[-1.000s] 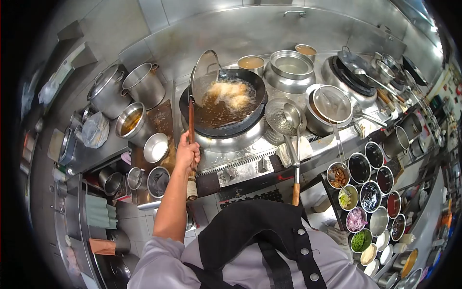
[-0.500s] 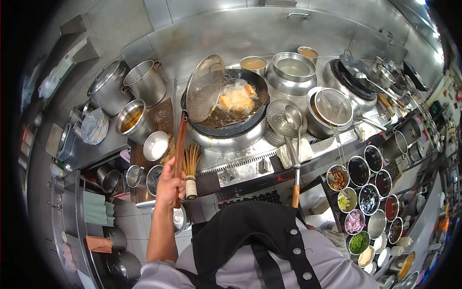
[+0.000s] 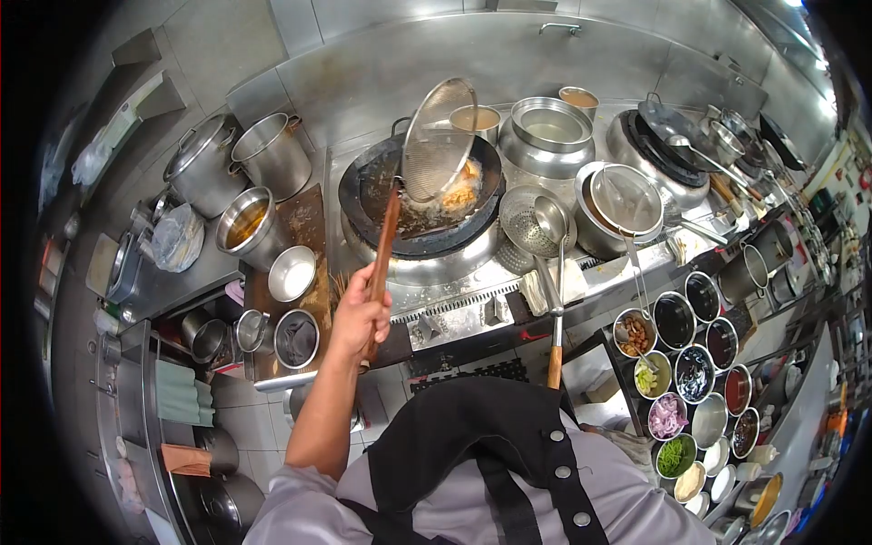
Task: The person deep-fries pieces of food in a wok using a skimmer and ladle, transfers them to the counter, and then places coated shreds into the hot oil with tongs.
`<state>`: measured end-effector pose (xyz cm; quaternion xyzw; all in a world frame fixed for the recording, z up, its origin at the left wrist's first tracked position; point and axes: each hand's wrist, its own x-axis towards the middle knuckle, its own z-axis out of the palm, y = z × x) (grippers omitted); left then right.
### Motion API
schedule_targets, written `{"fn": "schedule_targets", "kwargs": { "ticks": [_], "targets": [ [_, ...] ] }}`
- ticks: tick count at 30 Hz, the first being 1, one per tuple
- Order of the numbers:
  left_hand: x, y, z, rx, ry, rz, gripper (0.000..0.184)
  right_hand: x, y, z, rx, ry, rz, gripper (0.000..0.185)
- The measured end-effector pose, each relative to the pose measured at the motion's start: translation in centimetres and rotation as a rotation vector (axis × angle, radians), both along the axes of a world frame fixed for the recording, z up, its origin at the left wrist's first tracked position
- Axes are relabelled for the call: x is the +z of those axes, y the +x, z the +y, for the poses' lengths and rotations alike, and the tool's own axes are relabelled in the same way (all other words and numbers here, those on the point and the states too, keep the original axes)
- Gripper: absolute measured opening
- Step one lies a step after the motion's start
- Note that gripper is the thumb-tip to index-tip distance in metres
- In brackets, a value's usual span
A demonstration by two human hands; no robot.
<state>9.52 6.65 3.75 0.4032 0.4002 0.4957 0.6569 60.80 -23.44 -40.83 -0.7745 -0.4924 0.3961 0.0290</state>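
My left hand [image 3: 360, 318] is closed around the wooden handle of a mesh strainer [image 3: 440, 141]. The strainer's round basket is tilted up on edge over the wok [image 3: 368, 186]. Behind and beside the mesh, a golden piece of frying food [image 3: 461, 189] sits in bubbling oil, partly covered by the basket. A bamboo wok brush [image 3: 341, 283] is mostly hidden behind my left hand and forearm. I cannot make out my right hand.
Right of the wok lie a perforated skimmer [image 3: 522, 222] and a ladle [image 3: 550, 218]. A stockpot [image 3: 272, 154] and a white bowl [image 3: 292, 273] stand left. Several ingredient bowls, one with red onion [image 3: 668, 415], line the right. A second wok [image 3: 668, 123] is farther right.
My left hand has moved right and up with the strainer. Its basket has swung from the wok's left side across the food, now covering part of it and the brush.
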Motion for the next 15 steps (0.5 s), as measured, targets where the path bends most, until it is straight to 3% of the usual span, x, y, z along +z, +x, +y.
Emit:
{"fn": "schedule_targets", "kwargs": {
  "ticks": [2, 5, 8, 15],
  "targets": [
    [-1.0, 1.0, 1.1, -0.019, -0.025, -0.019, 0.084, 2.5, -0.6, 0.5, -0.086, -0.046, 0.036, 0.048],
    [-2.4, 2.5, 2.3, 0.068, -0.014, 0.160, 0.076, 3.0, -1.0, 0.6, -0.106, -0.057, 0.056, 0.047],
    [-2.9, 3.0, 3.0, 0.126, -0.006, 0.238, 0.073, -0.8, -0.5, -0.3, -0.029, 0.028, -0.013, 0.045],
    [-4.6, 0.9, 4.4, 0.212, 0.015, 0.311, 0.071, -1.0, -1.1, -0.6, -0.043, 0.123, 0.033, 0.039]
  ]
}}
